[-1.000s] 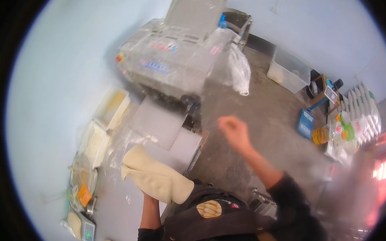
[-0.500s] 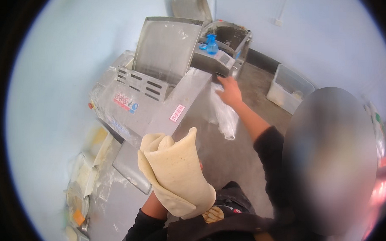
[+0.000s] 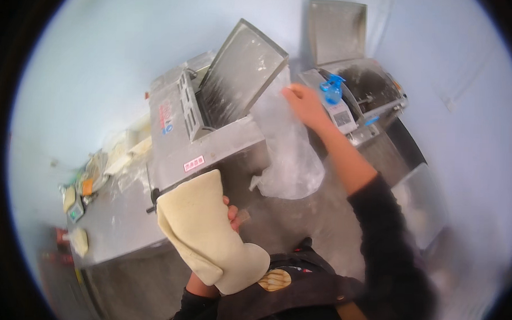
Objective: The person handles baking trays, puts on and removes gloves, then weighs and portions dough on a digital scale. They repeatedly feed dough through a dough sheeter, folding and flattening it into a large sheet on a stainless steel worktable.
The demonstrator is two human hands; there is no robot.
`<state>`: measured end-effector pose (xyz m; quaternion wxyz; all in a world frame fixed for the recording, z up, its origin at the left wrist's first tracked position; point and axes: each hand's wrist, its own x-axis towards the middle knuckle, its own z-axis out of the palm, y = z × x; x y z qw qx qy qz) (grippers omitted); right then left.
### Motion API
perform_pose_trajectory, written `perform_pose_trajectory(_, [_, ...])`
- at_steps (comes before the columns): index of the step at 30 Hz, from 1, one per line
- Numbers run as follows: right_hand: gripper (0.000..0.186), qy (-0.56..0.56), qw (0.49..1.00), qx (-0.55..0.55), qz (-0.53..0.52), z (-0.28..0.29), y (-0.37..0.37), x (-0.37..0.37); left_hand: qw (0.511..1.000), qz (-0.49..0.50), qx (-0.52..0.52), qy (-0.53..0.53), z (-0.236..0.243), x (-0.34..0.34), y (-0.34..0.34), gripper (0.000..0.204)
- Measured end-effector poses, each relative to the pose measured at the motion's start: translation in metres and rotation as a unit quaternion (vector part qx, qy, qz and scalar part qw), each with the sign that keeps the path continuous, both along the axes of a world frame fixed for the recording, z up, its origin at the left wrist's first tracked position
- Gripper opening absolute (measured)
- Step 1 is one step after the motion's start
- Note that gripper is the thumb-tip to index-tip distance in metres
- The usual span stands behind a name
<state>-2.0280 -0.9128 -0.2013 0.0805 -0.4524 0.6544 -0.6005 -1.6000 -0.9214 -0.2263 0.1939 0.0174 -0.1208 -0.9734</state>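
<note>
A thick, pale sheet of dough [image 3: 203, 231], folded over on itself, lies against my left forearm in front of my body. The fingers of my left hand [image 3: 231, 213] curl round its far side; the rest of that hand is hidden behind the dough. With my right arm stretched forward, my right hand [image 3: 304, 105] pinches the top of a clear plastic bag [image 3: 292, 161]. The bag hangs down beside a steel dough machine [image 3: 225, 142], whose lid [image 3: 245, 69] stands raised.
At the back right is a steel mixer [image 3: 374, 88] with its cover up; a blue spray bottle [image 3: 333, 90] stands on it. A floury worktable [image 3: 123, 234] to the left bears trays and a small scale [image 3: 75, 210]. A clear tub [image 3: 421, 199] sits on the floor at right.
My right hand now grips the plastic bag and has raised it beside the machine. The view has turned left, bringing more of the worktable in. The dough stays in my left hand.
</note>
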Motion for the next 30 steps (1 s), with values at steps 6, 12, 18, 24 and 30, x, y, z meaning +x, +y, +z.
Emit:
perform_pose_trajectory(6, [0.014,0.025,0.970,0.170,0.169,0.032,0.120,-0.013,0.990,-0.070,-0.091,0.084,0.012,-0.070,0.044,0.055])
perform_pose_trajectory(12, [0.021,-0.049,0.975,0.179,0.122,0.060,0.243,-0.017,0.982,-0.120,-0.112,0.088,0.002,-0.165,0.112,0.055])
perform_pose_trajectory(18, [0.005,0.110,0.990,0.090,-0.001,0.056,0.377,0.000,0.970,-0.195,-0.123,0.072,-0.021,-0.242,0.215,0.054])
perform_pose_trajectory(24, [0.004,-0.024,0.981,0.152,-0.121,0.063,0.503,0.018,0.958,-0.246,-0.143,0.045,-0.032,-0.277,0.321,0.053])
perform_pose_trajectory(30, [0.012,-0.093,0.967,0.075,-0.227,0.077,0.590,0.029,0.944,-0.286,-0.163,0.015,-0.045,-0.320,0.424,0.052])
